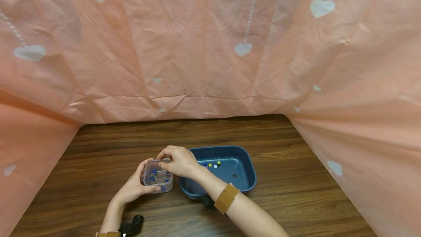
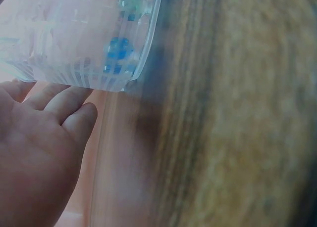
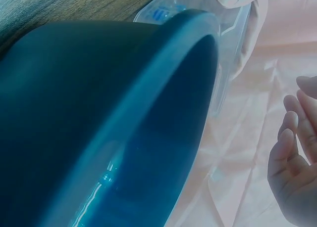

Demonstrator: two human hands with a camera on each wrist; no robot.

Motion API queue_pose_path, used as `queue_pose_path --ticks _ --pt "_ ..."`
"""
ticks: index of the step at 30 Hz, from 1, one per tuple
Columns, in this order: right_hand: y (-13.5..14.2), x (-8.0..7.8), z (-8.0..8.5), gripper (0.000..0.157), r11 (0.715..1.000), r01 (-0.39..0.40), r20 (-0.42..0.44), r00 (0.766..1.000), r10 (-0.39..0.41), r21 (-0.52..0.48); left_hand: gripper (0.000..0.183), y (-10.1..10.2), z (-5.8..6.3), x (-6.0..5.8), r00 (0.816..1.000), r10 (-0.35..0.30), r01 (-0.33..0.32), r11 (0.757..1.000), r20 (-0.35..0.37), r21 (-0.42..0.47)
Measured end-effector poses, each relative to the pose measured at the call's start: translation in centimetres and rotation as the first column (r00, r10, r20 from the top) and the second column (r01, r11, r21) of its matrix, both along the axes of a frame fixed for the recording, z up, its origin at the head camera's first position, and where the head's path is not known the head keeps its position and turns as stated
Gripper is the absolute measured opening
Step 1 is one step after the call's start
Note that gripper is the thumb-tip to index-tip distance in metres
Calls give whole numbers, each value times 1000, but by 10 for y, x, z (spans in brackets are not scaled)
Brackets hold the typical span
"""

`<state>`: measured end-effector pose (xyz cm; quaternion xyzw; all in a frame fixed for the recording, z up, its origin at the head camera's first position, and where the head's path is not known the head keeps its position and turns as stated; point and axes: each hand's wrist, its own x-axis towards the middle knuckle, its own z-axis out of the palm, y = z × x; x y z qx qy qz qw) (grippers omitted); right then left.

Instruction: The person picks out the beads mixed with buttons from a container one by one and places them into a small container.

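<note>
My left hand [image 1: 131,188] grips a small clear plastic box [image 1: 159,184] from its left side, thumb along the near wall. Several blue beads [image 1: 155,172] lie inside, and the left wrist view also has a greenish one [image 2: 131,5] low in the box [image 2: 59,49]. Over the box's far right corner reaches my right hand [image 1: 180,162], fingers loosely bent downward. The right wrist view has these fingers [image 3: 283,147] apart from the box, with nothing visible between them. My right forearm crosses a dark blue basin [image 1: 245,156] and hides part of it.
Inside the basin are several small yellow, white and blue pieces [image 1: 210,165] and a dark brown one [image 1: 234,175]. A black device [image 1: 131,226] is at my left wrist. Pink sheeting [image 1: 204,65] with white hearts surrounds the wooden table [image 1: 289,178] at the back and sides.
</note>
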<state>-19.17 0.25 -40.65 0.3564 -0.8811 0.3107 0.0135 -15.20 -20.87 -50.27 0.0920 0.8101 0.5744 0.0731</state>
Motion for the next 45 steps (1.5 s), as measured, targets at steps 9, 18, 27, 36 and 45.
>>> queue_pose_path --ticks 9,18,27,36,45 --pt "1 0 1 15 1000 1 9 1000 -1 -12 101 -1 0 0 1000 -26 25 999 9 25" --pt "2 0 1 16 1000 9 15 1000 -9 -9 100 -1 -1 0 999 -33 33 999 1 36" --pt "7 0 3 16 999 5 17 1000 -4 -42 100 -2 0 -1 999 -39 38 998 12 50" --pt "10 -1 4 15 999 17 23 1000 -16 -45 100 -2 2 -1 999 -43 42 997 8 68" --pt "15 -1 4 14 999 16 23 1000 -15 -50 99 -2 0 -1 999 -43 43 998 -7 53"
